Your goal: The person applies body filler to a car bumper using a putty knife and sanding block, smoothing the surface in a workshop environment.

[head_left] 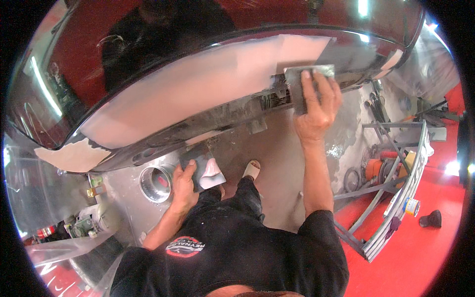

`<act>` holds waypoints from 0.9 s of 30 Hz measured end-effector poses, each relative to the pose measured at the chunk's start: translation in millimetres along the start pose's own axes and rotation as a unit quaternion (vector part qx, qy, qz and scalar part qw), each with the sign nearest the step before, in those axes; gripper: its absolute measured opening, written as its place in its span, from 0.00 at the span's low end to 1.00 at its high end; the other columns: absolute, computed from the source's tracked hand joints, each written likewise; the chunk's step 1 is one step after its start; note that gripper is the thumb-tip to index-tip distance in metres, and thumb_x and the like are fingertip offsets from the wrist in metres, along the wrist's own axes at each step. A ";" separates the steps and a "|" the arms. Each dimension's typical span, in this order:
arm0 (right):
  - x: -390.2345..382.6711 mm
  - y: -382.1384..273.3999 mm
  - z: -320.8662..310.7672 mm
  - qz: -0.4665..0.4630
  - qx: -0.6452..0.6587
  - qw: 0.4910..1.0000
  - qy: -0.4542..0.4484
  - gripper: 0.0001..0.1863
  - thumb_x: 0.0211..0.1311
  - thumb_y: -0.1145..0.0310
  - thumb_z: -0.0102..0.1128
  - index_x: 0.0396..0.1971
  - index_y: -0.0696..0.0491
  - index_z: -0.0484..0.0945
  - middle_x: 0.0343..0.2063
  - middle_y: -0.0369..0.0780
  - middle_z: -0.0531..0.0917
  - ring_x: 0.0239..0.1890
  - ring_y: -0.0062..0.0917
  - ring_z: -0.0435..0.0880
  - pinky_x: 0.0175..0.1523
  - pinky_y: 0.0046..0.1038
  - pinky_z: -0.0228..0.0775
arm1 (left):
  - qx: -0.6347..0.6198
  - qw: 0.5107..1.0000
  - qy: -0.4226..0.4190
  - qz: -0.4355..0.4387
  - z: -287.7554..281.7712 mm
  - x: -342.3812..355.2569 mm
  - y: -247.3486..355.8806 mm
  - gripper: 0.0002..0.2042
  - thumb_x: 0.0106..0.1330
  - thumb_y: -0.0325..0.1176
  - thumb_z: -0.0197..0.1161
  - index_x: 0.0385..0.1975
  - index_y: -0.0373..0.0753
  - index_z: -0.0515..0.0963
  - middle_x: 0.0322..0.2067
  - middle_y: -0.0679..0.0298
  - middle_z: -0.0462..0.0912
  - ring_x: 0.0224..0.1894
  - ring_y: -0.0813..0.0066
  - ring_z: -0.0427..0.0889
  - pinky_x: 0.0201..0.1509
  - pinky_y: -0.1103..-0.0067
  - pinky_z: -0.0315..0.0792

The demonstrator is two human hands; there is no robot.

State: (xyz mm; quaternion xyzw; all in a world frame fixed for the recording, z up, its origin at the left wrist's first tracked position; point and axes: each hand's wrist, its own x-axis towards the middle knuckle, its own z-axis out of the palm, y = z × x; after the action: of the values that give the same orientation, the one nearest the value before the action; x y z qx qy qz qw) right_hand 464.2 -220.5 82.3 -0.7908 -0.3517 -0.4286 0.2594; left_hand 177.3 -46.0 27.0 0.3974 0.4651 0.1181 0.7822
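Right fingers (325, 91), outstretched, hold a spreader (296, 90) at the bumper (198, 94)'s lower edge; left fingers (188, 169) pinch a pink-smeared board (202, 159).

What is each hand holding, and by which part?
Left hand: a board, by its left side. Right hand: a plate, with fingers across its near face.

1. The person's black shirt (247, 257) bears a round printed emblem (185, 247) in red, white and black; short lines of pale capital letters run across it, slightly tilted, the upper line larger than the lower.
2. A small can (412, 207) on the red floor (408, 257) wears a blue, yellow and white label, its print too small to read.
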 end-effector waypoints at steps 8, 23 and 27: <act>59.5 -11.3 2.4 -0.017 -0.004 1.000 -0.001 0.27 0.47 0.69 0.67 0.53 0.41 0.84 0.53 0.34 0.81 0.56 0.42 0.74 0.62 0.42 0.63 | -0.055 0.998 -0.041 0.012 -1.8 6.6 -12.9 0.14 0.73 0.32 0.57 0.54 0.34 0.71 0.45 0.60 0.80 0.45 0.69 0.81 0.50 0.70 0.78; 17.9 9.7 -13.3 0.013 -0.019 0.999 -0.021 0.24 0.51 0.67 0.69 0.52 0.41 0.85 0.54 0.35 0.80 0.57 0.42 0.74 0.63 0.42 0.64 | -0.020 1.000 -0.017 0.005 3.4 -0.6 -6.4 0.13 0.73 0.34 0.58 0.53 0.37 0.73 0.45 0.63 0.82 0.45 0.70 0.82 0.49 0.70 0.79; 44.4 29.7 -7.6 0.015 -0.017 1.000 0.006 0.24 0.49 0.70 0.69 0.51 0.41 0.85 0.52 0.34 0.81 0.57 0.40 0.75 0.62 0.41 0.65 | -0.009 1.000 -0.018 0.006 8.0 -2.6 -4.7 0.14 0.73 0.34 0.58 0.53 0.37 0.74 0.44 0.64 0.82 0.44 0.70 0.82 0.48 0.69 0.79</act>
State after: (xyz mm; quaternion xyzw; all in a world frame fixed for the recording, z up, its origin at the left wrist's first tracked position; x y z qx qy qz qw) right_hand 500.7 -229.4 121.0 -0.7976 -0.3311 -0.4354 0.2541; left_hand 181.5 -54.6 27.3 0.3949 0.4475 0.1198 0.7934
